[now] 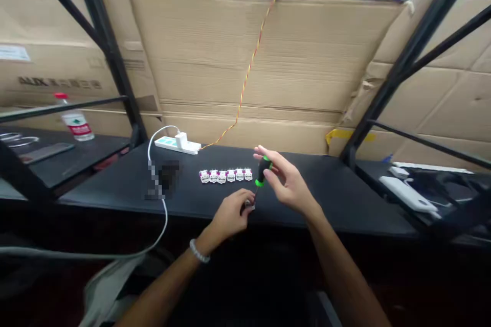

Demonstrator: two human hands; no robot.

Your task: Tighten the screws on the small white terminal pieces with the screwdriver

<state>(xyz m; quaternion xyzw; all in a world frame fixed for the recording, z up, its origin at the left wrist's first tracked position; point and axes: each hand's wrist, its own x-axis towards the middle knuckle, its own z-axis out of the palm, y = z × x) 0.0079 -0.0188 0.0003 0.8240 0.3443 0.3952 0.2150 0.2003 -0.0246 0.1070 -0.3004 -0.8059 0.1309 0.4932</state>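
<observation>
In the head view my right hand [286,181] grips a screwdriver [264,169] by its black and green handle, with the thumb on one side and the fingers on the other. Its thin shaft points down to my left hand [233,210]. There, thumb and forefinger pinch a small white part [252,207], mostly hidden by the fingers, at the table's front edge. The screwdriver tip meets this part or lies right beside it; I cannot tell which. Just behind my left hand, several small white and purple parts [222,177] with thin pins stand in a row.
A white power strip [178,145] with a plugged-in charger lies at the back left of the black table [345,204]. Its white cable [165,214] hangs over the front edge. Cardboard [245,61] walls the back, and dark metal posts [378,94] flank both sides.
</observation>
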